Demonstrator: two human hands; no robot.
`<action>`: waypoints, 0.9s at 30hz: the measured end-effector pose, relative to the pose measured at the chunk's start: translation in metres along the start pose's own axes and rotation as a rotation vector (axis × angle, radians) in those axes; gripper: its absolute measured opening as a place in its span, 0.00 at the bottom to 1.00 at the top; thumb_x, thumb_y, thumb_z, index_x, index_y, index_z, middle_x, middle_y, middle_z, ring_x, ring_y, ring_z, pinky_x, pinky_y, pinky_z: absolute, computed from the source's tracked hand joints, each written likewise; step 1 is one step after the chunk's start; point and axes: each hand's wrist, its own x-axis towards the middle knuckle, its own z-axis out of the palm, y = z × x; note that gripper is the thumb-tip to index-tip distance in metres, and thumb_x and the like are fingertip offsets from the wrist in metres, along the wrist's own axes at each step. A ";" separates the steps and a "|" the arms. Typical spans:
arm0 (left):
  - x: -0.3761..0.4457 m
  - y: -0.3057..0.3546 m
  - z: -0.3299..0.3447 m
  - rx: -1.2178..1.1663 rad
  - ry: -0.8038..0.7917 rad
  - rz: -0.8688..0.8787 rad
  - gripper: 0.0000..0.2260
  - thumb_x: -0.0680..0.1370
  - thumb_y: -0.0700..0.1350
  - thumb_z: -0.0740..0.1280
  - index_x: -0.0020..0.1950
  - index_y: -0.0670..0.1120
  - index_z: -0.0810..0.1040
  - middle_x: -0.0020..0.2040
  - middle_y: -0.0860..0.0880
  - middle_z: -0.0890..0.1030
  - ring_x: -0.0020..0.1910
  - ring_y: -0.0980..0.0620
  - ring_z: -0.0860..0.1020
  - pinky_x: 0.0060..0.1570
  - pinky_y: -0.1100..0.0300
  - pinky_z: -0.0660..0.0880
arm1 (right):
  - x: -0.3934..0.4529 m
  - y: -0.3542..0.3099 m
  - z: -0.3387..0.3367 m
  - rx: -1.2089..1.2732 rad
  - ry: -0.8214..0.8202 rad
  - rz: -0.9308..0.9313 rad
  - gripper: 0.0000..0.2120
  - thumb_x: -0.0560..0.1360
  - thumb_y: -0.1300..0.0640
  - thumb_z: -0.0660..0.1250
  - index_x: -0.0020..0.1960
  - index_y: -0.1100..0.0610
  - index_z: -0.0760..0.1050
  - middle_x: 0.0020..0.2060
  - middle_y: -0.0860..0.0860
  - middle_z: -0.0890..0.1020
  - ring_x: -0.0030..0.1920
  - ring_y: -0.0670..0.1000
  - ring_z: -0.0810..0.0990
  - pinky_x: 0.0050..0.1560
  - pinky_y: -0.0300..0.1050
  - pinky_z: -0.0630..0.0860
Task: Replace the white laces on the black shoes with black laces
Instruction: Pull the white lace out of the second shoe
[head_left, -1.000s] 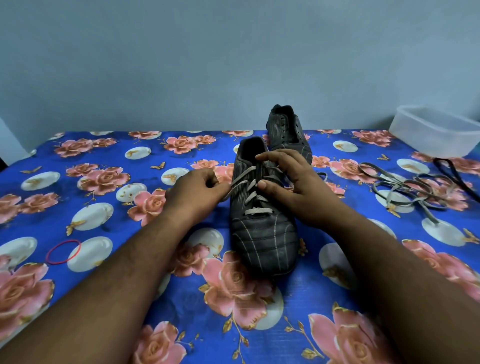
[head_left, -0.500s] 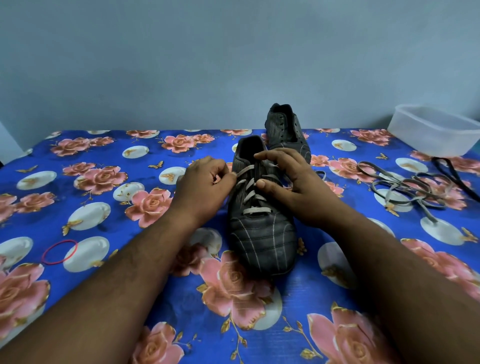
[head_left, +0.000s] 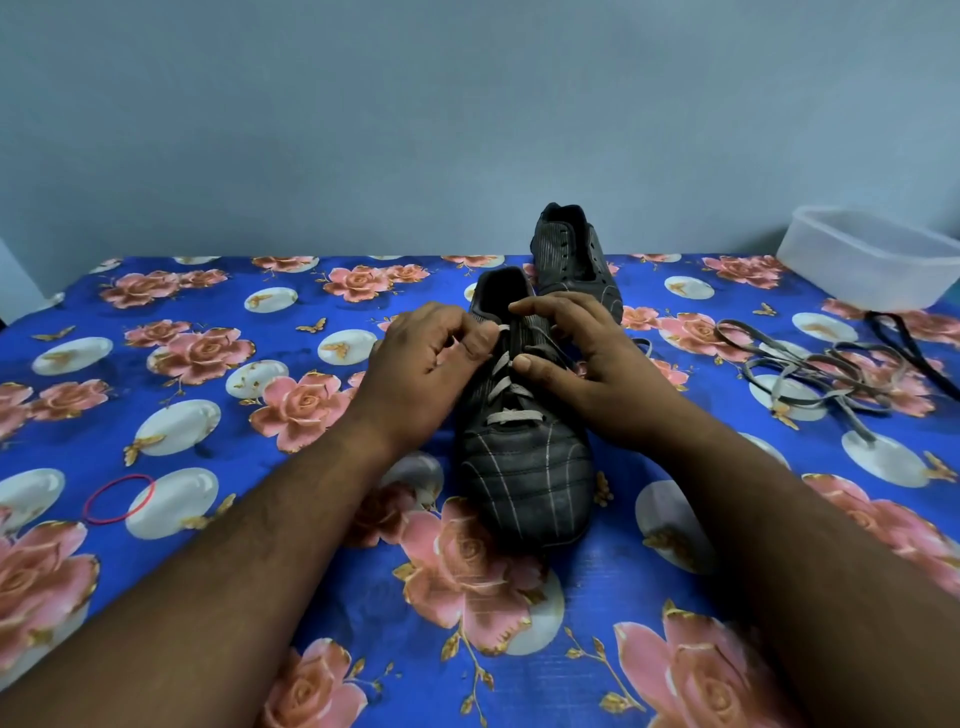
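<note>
Head cam: near black shoe (head_left: 524, 478) sits mid-table on the floral cloth (head_left: 260, 597), toe twd the person, white lace (head_left: 511, 415) still threaded; left hand (head_left: 431, 364) pinches the lace at the top eyelets, right hand (head_left: 582, 364) curls around the shoe's other side w/ thumb on the laces. 2nd shoe (head_left: 571, 254) stands just behind, loose lace pile (head_left: 810, 369) and a black lace (head_left: 904, 348) lie to the right. Clear plastic tub (head_left: 872, 260) at far right, can't tell what's in it, and a red rubber band (head_left: 119, 498) on the left.

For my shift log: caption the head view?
Both hands, left hand and right hand, work the white lace on the near black shoe.
</note>
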 end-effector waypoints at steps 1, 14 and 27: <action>0.000 0.001 0.002 0.033 0.001 0.018 0.17 0.79 0.61 0.59 0.42 0.50 0.76 0.40 0.54 0.76 0.45 0.50 0.75 0.50 0.47 0.72 | 0.000 0.000 0.000 0.002 0.001 -0.001 0.21 0.77 0.45 0.72 0.69 0.41 0.73 0.65 0.42 0.71 0.65 0.39 0.70 0.70 0.46 0.70; -0.002 -0.018 -0.010 0.404 -0.110 -0.482 0.13 0.75 0.60 0.63 0.39 0.51 0.76 0.40 0.56 0.82 0.50 0.46 0.78 0.56 0.48 0.74 | 0.000 0.001 0.000 0.001 -0.008 0.005 0.22 0.77 0.46 0.72 0.70 0.41 0.73 0.66 0.43 0.71 0.70 0.41 0.69 0.74 0.49 0.67; 0.004 -0.007 -0.001 0.099 0.042 -0.123 0.17 0.74 0.58 0.61 0.31 0.49 0.69 0.29 0.52 0.71 0.35 0.47 0.71 0.40 0.44 0.73 | 0.001 0.002 0.001 -0.002 -0.011 -0.004 0.22 0.77 0.44 0.71 0.70 0.41 0.72 0.66 0.43 0.71 0.70 0.41 0.69 0.73 0.47 0.67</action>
